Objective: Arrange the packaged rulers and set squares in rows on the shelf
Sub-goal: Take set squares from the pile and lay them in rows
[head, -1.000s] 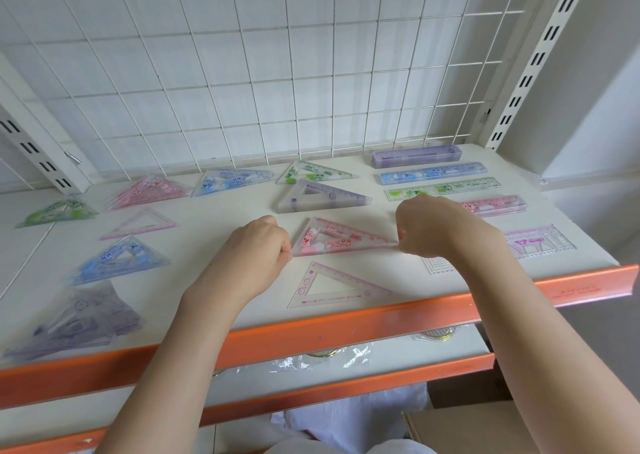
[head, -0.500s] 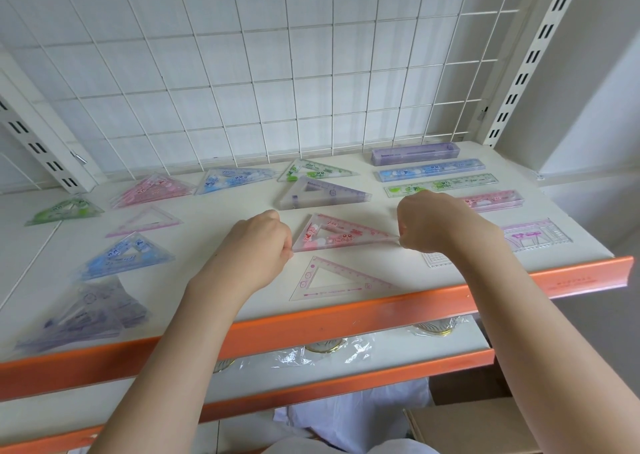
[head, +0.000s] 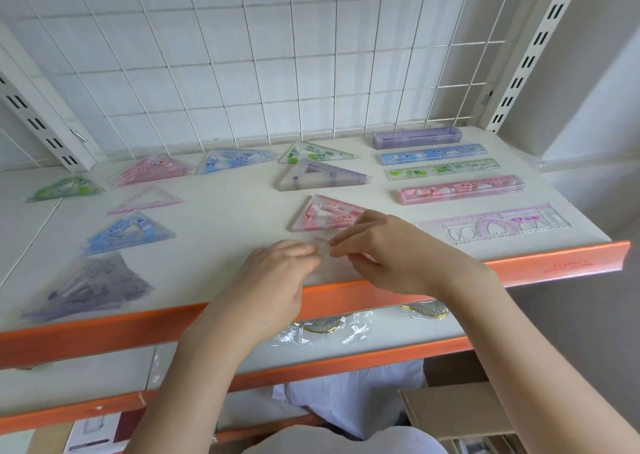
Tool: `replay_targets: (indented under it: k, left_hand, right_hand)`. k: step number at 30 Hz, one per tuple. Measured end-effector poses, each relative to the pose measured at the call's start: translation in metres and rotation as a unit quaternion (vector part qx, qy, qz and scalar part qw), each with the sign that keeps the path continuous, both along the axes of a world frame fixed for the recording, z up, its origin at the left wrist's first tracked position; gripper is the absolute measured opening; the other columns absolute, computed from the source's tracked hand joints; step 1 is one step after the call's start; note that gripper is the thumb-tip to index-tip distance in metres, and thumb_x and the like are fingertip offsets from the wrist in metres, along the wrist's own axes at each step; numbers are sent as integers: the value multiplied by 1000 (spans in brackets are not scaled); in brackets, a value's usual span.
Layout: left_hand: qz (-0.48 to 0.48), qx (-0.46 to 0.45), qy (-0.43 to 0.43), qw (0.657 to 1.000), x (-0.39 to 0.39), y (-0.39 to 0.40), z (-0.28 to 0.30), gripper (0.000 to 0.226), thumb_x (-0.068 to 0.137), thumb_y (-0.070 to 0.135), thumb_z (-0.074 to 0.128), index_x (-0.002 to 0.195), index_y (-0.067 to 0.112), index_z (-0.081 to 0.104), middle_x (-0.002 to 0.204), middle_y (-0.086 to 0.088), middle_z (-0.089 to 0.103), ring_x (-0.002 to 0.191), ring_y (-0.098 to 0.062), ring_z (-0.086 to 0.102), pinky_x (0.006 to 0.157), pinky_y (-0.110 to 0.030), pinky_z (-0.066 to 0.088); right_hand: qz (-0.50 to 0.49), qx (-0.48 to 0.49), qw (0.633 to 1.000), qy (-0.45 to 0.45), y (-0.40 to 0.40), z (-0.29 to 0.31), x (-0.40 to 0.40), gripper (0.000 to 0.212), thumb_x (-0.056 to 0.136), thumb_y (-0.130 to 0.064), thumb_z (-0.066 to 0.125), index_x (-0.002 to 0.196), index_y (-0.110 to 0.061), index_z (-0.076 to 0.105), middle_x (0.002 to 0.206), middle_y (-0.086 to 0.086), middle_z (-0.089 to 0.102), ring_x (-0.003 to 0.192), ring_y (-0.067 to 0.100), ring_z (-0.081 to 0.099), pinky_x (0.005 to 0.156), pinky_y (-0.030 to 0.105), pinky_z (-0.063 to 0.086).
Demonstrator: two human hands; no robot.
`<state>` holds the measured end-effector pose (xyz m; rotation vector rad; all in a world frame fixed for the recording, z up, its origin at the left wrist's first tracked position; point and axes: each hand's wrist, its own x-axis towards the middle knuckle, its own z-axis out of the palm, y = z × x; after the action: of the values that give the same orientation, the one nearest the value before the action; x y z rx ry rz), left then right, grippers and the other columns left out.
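On the white shelf [head: 228, 211], packaged set squares lie to the left and middle, rulers in a column at the right. My left hand [head: 277, 273] and my right hand [head: 388, 249] meet near the front edge. Both pinch a thin clear set square with pink markings [head: 325, 266], which is blurred and mostly hidden under the fingers. Just behind it lies a pink packaged set square [head: 322, 216], then a purple one [head: 318, 176] and a green one [head: 315, 152]. The ruler column holds a purple case [head: 417, 137], blue ruler [head: 433, 154], green ruler [head: 443, 169], pink ruler [head: 460, 188] and clear stencil ruler [head: 495, 225].
Further set squares lie at the left: blue [head: 235, 161], pink [head: 152, 169], green [head: 65, 188], thin pink [head: 145, 199], blue [head: 128, 233], a purple pile [head: 90, 287]. A wire grid [head: 277, 72] backs the shelf. The orange front lip [head: 554, 263] edges it. Wrapped items sit on the lower shelf [head: 322, 329].
Both hands have left the ends of the pink packaged set square and come toward the front edge, closer together, onto the thin clear set square.
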<state>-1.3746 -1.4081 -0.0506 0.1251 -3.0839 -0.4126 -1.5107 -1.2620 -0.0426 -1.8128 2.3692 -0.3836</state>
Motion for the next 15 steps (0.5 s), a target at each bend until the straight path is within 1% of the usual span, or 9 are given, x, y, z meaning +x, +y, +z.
replay_targets:
  k: [1,2,3,5,7,8,12,14,15]
  left_hand:
    - [4,0,-13,1000,1,2,-1,54,80,4,29,123,14,60,140,1,50,132,-17,42,106,-39,37]
    - [6,2,-30,1000,2,4,-3,57,82,0,32,131,18,53,148,6,39,138,-12,31,112,-35,29]
    - [8,2,-45,999,1,6,-2,61,82,-4,35,137,22,46,151,10,30,142,-8,22,114,-31,22]
    - [12,-4,-56,998,-1,9,0,68,81,-7,37,140,27,40,153,14,23,143,-4,15,115,-28,16]
    - [17,-7,-51,999,-1,11,1,69,81,-7,38,140,29,40,153,15,23,143,-3,15,116,-27,15]
    - [20,-7,-49,999,-1,13,1,69,81,-7,38,140,30,40,153,16,23,143,-3,15,116,-27,15]
    - [31,-9,-51,998,-2,18,3,69,81,-5,38,141,30,38,153,17,23,142,-2,15,115,-26,14]
    - [39,-1,-37,999,-2,17,8,66,81,-2,33,141,27,39,152,14,27,141,-3,19,115,-27,17]
    - [43,4,-15,999,-1,14,10,65,79,2,29,139,24,43,150,11,32,140,-6,25,114,-29,22]
  right_hand:
    - [-4,5,1000,13,2,-4,0,37,80,-16,42,99,-21,73,104,-12,71,97,24,56,88,36,47]
    - [-10,6,1000,23,3,-6,-1,39,78,-17,41,100,-23,72,107,-15,70,99,23,55,87,35,45]
    - [-14,3,999,29,5,-8,-1,41,77,-18,39,101,-25,72,111,-18,68,101,24,55,86,33,41]
    - [-11,0,999,34,8,-10,-1,49,77,-24,30,103,-28,71,115,-21,65,104,24,55,81,32,33]
    - [-2,2,999,35,10,-9,-3,54,75,-27,25,104,-29,71,116,-21,65,106,24,56,82,34,33]
    - [0,2,999,32,11,-10,-4,53,76,-26,26,105,-29,71,117,-20,65,106,24,56,82,34,33]
    - [-2,7,999,32,13,-7,-7,45,76,-16,40,106,-28,71,118,-19,65,111,24,55,82,32,31]
    - [-1,-8,999,31,12,-4,-6,44,76,-14,42,105,-26,72,116,-16,66,109,25,56,83,35,39]
    - [3,-24,999,29,10,-2,-7,43,75,-12,43,105,-25,72,114,-13,68,105,26,59,82,39,45]
